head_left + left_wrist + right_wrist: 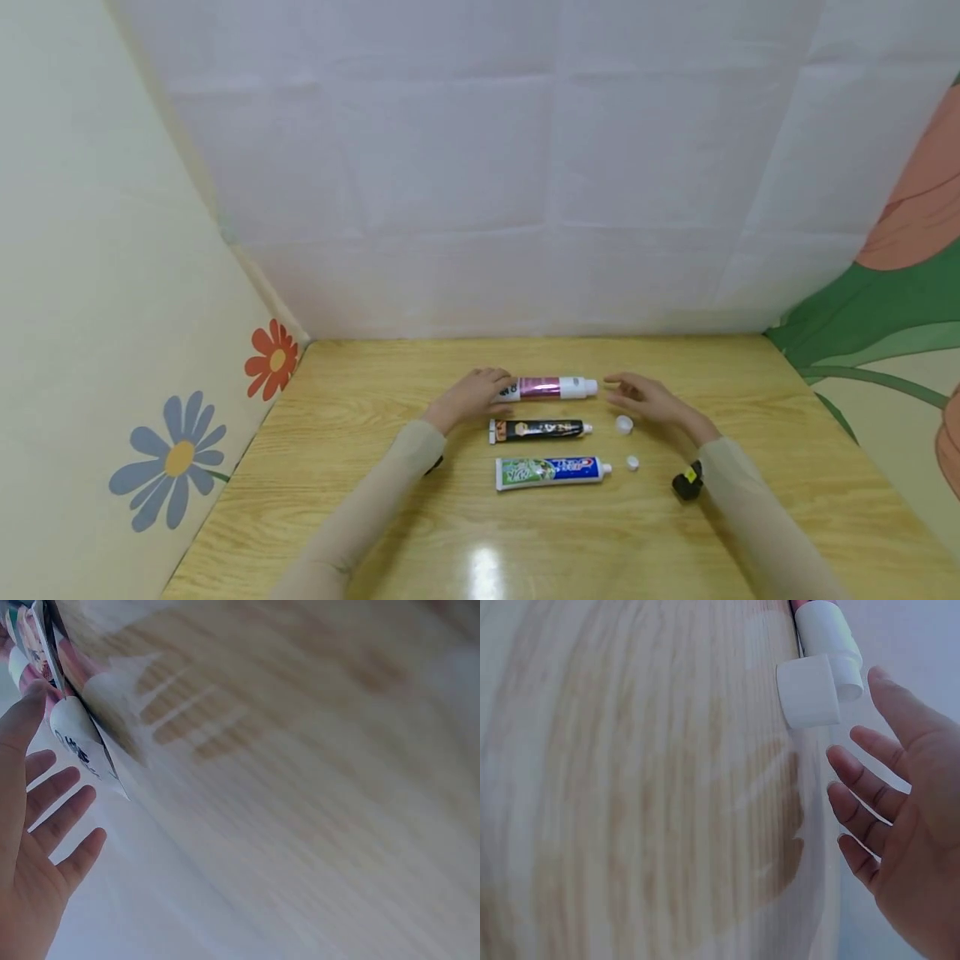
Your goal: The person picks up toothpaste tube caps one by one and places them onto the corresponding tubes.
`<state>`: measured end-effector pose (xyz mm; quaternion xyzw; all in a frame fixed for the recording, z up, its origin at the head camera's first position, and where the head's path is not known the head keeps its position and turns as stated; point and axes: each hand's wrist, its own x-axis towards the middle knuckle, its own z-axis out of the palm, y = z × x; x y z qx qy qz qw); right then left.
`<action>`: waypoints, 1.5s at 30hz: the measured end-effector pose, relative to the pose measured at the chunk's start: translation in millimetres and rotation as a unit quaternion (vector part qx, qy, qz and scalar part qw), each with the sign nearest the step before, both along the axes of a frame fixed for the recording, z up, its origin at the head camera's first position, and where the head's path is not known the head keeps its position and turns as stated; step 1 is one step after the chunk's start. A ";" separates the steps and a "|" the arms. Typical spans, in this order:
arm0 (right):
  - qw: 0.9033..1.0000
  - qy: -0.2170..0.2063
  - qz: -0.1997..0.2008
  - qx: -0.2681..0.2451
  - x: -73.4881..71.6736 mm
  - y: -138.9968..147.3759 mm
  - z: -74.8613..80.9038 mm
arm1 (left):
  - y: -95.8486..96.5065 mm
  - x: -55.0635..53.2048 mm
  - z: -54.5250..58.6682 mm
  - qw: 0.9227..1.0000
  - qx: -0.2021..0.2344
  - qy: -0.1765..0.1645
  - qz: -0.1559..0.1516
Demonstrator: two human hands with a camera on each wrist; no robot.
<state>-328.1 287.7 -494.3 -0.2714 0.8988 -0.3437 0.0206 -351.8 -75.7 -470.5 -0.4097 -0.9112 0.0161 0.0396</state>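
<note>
At lower centre, a green-and-blue tube (pixel 551 472) and, behind it, a black tube (pixel 538 430) lie apparently uncapped, a small cap (pixel 633 462) and a larger cap (pixel 624 425) to their right, leaving the pink-and-white tube (pixel 542 388), farthest back near mid-frame, seemingly capped. Fingers spread, the left hand (pixel 472 395) is at that tube's left end (contact cannot be told) and the right hand (pixel 651 400), fingers parted and gently bent, just beyond its right. Lettering marks every tube, too small or blurred to yield a brand.
</note>
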 end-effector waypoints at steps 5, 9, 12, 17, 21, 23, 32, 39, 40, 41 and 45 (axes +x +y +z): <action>1.000 0.015 0.013 -0.012 4.7 2.5 0.5 | -0.5 4.5 1.2 1.000 0.003 0.022 -0.013; 0.999 0.011 0.021 -0.024 8.8 3.6 2.4 | -1.5 7.2 0.8 0.999 0.008 0.033 -0.025; 0.999 -0.012 0.023 -0.029 11.9 5.0 3.3 | -1.9 9.2 0.2 0.999 0.017 0.038 -0.034; 0.999 -0.024 0.029 -0.020 16.0 8.5 0.8 | -2.1 11.8 -1.4 0.998 0.016 0.047 -0.046; 0.999 -0.027 0.030 -0.016 19.6 12.3 -1.2 | -0.6 14.6 -1.4 0.997 0.010 0.052 -0.054; 0.999 -0.031 0.028 -0.014 21.1 14.6 -2.2 | 0.6 15.7 -1.0 0.997 0.010 0.056 -0.060; 0.999 -0.036 0.025 -0.009 29.3 21.1 -2.9 | 5.9 17.8 -1.1 0.992 0.004 0.091 -0.091; 0.999 -0.030 0.032 -0.021 33.7 24.8 -3.4 | 8.5 19.7 -0.8 0.986 -0.004 0.115 -0.118; 0.999 -0.027 0.035 -0.022 33.9 25.5 -3.6 | 8.5 20.3 -0.7 0.986 -0.003 0.113 -0.119; 0.999 -0.026 0.035 -0.024 34.1 25.8 -3.9 | 8.5 20.8 -0.6 0.987 -0.002 0.110 -0.121; 0.999 -0.025 0.036 -0.028 34.2 26.6 -4.6 | 8.9 23.1 -0.7 0.990 -0.002 0.081 -0.119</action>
